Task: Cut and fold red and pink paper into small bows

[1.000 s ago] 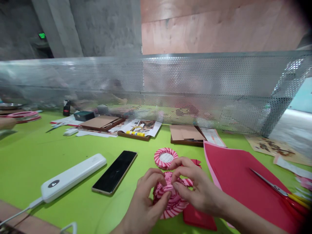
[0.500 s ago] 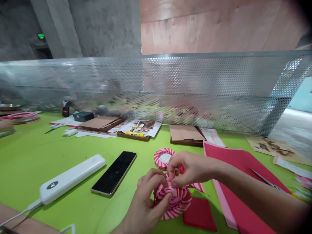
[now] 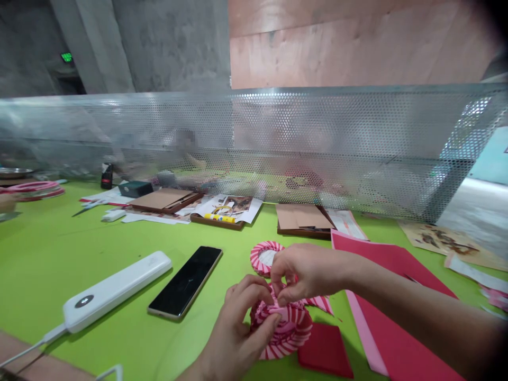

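Observation:
My left hand (image 3: 240,323) grips the near side of a pleated pink-and-white paper rosette (image 3: 283,330), and my right hand (image 3: 305,274) pinches its top edge with thumb and fingers. Just beyond my hands lies a finished-looking striped paper ring (image 3: 265,258) with a pale centre, touching my right fingers. A dark red card square (image 3: 325,350) lies under the rosette's right side. My right forearm crosses a large red sheet (image 3: 397,317) backed with pink, hiding the scissors seen earlier.
A white power bank (image 3: 115,291) with a cable and a black phone (image 3: 185,282) lie left of my hands on the green table (image 3: 47,248). Wooden trays with cardboard and papers stand along a perforated metal screen (image 3: 317,143). A co-worker's hand (image 3: 6,202) shows at far left.
My right hand has lifted and swung left, with the forearm now lying across the red sheet and covering the scissors. The rosette sits slightly higher in my fingers.

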Available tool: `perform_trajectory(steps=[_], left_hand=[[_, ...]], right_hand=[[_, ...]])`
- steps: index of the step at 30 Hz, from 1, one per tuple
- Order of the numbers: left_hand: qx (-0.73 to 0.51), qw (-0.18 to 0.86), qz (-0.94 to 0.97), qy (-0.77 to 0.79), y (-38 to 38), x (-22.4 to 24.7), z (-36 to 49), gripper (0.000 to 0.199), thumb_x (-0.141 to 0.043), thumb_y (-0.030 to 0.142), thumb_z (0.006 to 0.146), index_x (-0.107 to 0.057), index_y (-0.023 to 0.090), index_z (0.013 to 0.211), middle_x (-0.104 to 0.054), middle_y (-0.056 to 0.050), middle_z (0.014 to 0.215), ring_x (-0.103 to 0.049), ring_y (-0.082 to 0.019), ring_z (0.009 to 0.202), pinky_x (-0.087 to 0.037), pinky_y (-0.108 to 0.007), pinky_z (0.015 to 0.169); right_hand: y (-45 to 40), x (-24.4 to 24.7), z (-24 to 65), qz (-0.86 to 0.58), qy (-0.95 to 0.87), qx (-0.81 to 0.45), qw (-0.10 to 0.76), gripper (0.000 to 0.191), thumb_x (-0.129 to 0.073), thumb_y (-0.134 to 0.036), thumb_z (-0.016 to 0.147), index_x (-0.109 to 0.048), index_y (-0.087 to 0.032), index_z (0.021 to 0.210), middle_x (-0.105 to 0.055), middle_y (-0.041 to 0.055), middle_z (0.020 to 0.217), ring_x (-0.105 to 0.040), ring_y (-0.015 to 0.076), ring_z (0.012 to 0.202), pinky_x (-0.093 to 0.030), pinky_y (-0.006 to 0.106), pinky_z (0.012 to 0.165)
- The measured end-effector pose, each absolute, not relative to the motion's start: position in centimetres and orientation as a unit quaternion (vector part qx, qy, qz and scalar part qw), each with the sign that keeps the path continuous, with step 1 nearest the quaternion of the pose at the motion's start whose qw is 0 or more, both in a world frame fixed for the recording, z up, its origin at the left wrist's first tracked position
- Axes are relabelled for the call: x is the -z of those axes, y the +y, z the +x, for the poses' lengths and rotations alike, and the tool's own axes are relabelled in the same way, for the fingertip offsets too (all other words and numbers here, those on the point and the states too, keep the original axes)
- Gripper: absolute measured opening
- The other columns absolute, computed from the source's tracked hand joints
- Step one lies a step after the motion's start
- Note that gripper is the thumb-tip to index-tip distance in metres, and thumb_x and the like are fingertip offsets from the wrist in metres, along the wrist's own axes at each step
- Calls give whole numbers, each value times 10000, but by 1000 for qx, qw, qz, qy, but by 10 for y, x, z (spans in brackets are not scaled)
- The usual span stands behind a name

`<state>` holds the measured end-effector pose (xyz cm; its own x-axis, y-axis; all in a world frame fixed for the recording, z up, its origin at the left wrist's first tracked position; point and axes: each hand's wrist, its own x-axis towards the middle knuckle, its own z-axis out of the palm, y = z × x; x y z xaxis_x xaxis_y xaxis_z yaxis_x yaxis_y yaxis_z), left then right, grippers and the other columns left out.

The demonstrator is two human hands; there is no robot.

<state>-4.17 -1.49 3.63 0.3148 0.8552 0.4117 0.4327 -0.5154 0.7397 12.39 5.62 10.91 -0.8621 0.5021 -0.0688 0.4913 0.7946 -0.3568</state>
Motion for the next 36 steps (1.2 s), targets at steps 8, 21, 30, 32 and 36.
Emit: perform_trajectory(steps=[8, 21, 30, 32, 36], left_hand=[[-419, 266, 763, 413, -14, -33, -41, 24, -501, 198, 768, -508, 194, 791, -535, -59, 898, -520, -195, 871, -427, -340, 757], [-465, 315, 726, 398, -13, -34, -38, 32, -539, 177, 741, -565, 173, 760, -532, -58, 872, -535, -189, 853, -457, -304, 733], [-465, 302, 735, 390, -14, -31, -37, 32, -542, 159, 740, -561, 181, 753, -529, -48, 871, -530, -184, 852, -451, -302, 743], [-467, 298, 735, 391, -13, -31, -37, 36, -540, 153, 740, -562, 180, 750, -529, -47, 869, -530, -183, 851, -448, -303, 746], [-469, 303, 731, 392, -11, -31, -37, 40, -534, 153, 746, -561, 181, 759, -527, -44, 873, -531, -180, 855, -449, -299, 748]], right_hand=[[44, -116, 117, -260, -959, -111, 3, 103, -567, -218, 658, -643, -221, 727, -613, -13, 681, -514, 110, 602, -335, 230, 522], [27, -116, 113, -250, -967, 41, -6, 129, -512, -237, 746, -572, -174, 650, -591, 8, 675, -457, 104, 504, -200, 243, 403], [25, -119, 117, -313, -947, -68, 24, 59, -550, -178, 668, -604, -197, 683, -623, 18, 753, -519, 141, 641, -287, 243, 473], [25, -119, 115, -318, -946, -60, 16, 46, -554, -173, 662, -598, -186, 659, -618, 26, 747, -517, 144, 643, -292, 248, 477], [24, -117, 113, -310, -949, -45, 33, 68, -562, -210, 680, -597, -174, 634, -607, 32, 777, -526, 149, 670, -316, 254, 496]])
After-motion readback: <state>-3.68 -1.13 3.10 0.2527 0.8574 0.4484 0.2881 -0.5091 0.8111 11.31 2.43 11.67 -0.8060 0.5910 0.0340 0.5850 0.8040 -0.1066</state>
